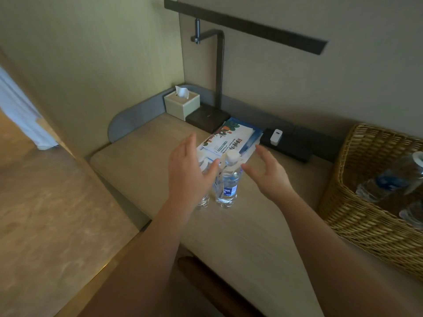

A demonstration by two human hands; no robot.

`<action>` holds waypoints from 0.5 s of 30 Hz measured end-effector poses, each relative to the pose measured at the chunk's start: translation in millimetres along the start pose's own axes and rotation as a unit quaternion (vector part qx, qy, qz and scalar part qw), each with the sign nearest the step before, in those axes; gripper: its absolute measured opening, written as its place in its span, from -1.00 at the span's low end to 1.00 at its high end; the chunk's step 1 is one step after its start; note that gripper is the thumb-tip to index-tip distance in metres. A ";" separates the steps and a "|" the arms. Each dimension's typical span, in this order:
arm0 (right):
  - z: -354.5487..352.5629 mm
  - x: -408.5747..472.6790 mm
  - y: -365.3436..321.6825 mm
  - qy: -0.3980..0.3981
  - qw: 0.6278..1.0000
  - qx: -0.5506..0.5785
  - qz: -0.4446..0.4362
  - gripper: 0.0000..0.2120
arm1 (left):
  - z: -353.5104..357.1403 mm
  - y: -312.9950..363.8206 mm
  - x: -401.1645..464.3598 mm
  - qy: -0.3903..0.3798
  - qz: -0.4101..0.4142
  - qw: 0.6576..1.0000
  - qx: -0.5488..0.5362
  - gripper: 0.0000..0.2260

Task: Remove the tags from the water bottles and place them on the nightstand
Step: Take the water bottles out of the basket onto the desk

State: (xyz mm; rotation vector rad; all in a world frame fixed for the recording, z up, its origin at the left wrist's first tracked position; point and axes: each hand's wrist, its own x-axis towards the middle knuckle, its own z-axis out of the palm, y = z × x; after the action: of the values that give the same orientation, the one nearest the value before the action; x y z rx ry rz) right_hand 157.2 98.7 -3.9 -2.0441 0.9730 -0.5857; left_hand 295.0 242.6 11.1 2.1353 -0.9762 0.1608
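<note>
At frame centre two bottles (pixel 226 179) stand upright on the nightstand (pixel 263 236), long axes vertical. Our left hand (pixel 191 170) covers one; our right hand (pixel 266 171) hovers just right of the other; both spread, holding nothing

My two bottles (pixel 226 179) are clear glossy plastic; nightstand (pixel 240 236) top matt and smooth; right basket (pixel 357 216) rough woven wicker.

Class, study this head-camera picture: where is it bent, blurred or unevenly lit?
Head view: wide-angle lens bows the dark wall rail and wicker basket; both hands and the bottles look soft; dim warm light, with a bright streak along the left floor edge.
</note>
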 end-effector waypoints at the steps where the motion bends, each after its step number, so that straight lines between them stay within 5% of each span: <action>1: -7.5 -3.2 -2.0 0.016 1.000 -0.017 -0.007 -0.34 | -0.2 9.3 1.7 0.003 0.028 1.000 0.000 -0.30; 7: -72.5 -30.6 9.8 0.122 0.991 -0.059 0.003 -0.35 | 32.2 76.0 4.8 -0.018 0.163 0.986 -0.040 -0.44; 15: -189.2 -97.9 72.4 0.273 0.952 -0.094 0.103 -0.39 | 107.1 179.5 -20.7 -0.143 0.279 0.943 -0.116 -0.34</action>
State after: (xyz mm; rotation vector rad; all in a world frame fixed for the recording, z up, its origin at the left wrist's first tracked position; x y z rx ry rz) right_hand -60.0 62.0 42.1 -1.9419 1.5955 -1.0051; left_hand 136.5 107.0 35.0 1.6478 -1.6718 0.0046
